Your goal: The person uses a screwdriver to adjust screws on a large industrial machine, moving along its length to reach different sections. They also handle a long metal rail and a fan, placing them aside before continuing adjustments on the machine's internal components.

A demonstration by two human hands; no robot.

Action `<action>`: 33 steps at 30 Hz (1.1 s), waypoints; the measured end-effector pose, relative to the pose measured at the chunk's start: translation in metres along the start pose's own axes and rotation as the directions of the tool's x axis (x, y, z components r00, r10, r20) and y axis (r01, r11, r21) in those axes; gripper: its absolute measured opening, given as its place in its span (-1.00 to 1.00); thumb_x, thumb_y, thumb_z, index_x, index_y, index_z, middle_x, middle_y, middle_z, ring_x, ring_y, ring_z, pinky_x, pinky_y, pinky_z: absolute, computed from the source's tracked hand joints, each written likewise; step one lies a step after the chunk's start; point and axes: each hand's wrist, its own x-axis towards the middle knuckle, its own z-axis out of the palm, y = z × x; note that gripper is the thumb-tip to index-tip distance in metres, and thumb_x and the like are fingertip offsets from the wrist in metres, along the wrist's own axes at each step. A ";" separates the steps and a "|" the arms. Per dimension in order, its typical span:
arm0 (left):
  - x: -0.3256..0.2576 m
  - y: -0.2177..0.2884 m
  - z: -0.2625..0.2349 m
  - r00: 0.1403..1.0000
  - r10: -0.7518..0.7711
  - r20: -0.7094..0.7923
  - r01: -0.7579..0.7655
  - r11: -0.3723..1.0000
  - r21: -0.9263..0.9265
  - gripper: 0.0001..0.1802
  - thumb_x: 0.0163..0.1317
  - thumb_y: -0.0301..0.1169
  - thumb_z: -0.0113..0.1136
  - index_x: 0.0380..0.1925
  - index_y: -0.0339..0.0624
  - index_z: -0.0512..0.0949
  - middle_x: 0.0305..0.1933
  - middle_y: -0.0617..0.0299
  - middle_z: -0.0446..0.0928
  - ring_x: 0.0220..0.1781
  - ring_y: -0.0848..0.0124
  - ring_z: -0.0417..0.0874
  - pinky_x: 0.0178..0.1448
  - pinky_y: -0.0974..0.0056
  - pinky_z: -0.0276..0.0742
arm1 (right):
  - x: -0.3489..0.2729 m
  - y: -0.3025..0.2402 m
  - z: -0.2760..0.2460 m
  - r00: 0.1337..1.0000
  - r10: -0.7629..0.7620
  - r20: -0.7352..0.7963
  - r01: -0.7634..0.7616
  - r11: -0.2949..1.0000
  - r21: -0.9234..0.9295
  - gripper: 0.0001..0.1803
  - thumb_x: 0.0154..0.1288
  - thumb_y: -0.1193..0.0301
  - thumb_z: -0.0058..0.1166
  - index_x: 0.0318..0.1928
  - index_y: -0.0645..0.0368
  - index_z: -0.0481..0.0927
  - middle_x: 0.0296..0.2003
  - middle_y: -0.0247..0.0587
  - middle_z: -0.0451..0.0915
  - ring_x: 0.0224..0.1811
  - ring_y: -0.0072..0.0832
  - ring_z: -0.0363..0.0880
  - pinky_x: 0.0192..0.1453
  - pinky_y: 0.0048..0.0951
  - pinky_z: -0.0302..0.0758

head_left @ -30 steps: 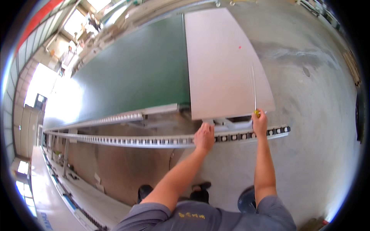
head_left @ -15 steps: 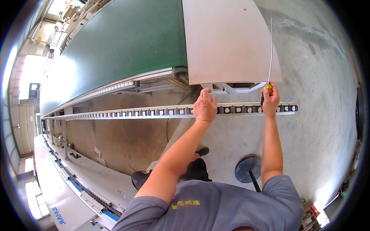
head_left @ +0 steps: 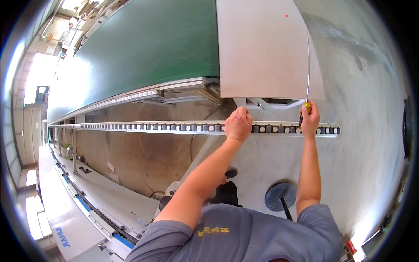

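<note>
A long rail of small dark and white rollers [head_left: 174,127] runs across in front of me from far left to right. Over it lies my left hand [head_left: 238,124], fingers bunched together just past its far edge; what they hold, if anything, is hidden. Further right, my right hand [head_left: 310,120] is closed round the yellow-and-black handle of a long screwdriver [head_left: 308,70], above the rail near its right end. The thin shaft points away from me, across the right side of a pale board [head_left: 266,52]. Beneath the board's near edge shows a white metal bracket [head_left: 260,104].
A wide green conveyor belt [head_left: 148,48] fills the far left, beside the board. A round dark stand base [head_left: 280,195] with a post sits on the concrete floor at right. Lower left is a long white machine [head_left: 70,205] with a chain track.
My left hand's fingers have drawn together from a looser spread. The right hand keeps the screwdriver in nearly the same pose. The view has shifted slightly.
</note>
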 end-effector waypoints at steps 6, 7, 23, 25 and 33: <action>-0.004 -0.006 0.001 0.998 0.009 -0.062 -0.013 0.998 -0.066 -0.89 0.39 -0.32 0.02 -0.19 -0.05 0.47 -0.21 0.13 0.62 -0.13 0.08 0.67 -0.08 0.03 0.57 | -0.005 0.004 0.001 0.999 -0.030 -0.017 0.031 0.998 0.053 -0.66 0.40 0.41 0.10 0.13 0.24 0.53 -0.47 -0.46 0.53 -0.52 -0.74 0.39 -0.45 -0.64 0.34; -0.005 -0.007 0.000 0.998 -0.001 -0.061 -0.004 0.997 -0.078 -0.89 0.39 -0.33 0.03 -0.18 -0.05 0.48 -0.21 0.13 0.62 -0.13 0.07 0.67 -0.08 0.03 0.58 | -0.005 0.008 0.001 0.998 -0.056 -0.030 0.058 0.996 0.073 -0.65 0.41 0.41 0.10 0.14 0.24 0.53 -0.47 -0.46 0.53 -0.52 -0.74 0.39 -0.46 -0.64 0.34; -0.004 -0.003 -0.006 0.957 0.079 -0.280 -0.083 0.997 -0.002 -0.35 0.15 -0.54 0.09 0.32 -0.25 0.26 0.31 0.00 0.40 0.19 0.13 0.56 0.13 0.15 0.54 | 0.006 0.012 -0.007 0.991 -0.113 0.064 0.116 0.993 -0.030 -0.68 0.51 0.41 -0.05 0.18 0.27 0.47 -0.33 -0.27 0.57 -0.41 -0.58 0.49 -0.30 -0.55 0.48; -0.003 0.002 -0.012 0.927 0.152 -0.342 -0.106 0.983 0.150 -0.29 0.15 -0.54 0.08 0.37 -0.28 0.22 0.38 -0.04 0.35 0.27 0.14 0.53 0.20 0.16 0.50 | 0.005 0.016 -0.007 0.988 -0.150 0.021 0.151 0.986 -0.066 -0.68 0.51 0.41 -0.04 0.18 0.27 0.47 -0.33 -0.26 0.57 -0.41 -0.57 0.49 -0.30 -0.55 0.48; -0.007 -0.006 0.016 0.993 0.001 -0.117 -0.008 0.998 -0.057 -0.77 0.15 -0.47 0.10 -0.17 -0.12 0.40 -0.24 0.21 0.57 -0.19 0.25 0.61 -0.14 0.18 0.50 | 0.010 0.017 -0.006 0.968 -0.237 0.083 0.246 0.959 -0.137 -0.66 0.49 0.42 0.01 0.17 0.30 0.43 -0.36 -0.27 0.57 -0.40 -0.57 0.48 -0.27 -0.54 0.47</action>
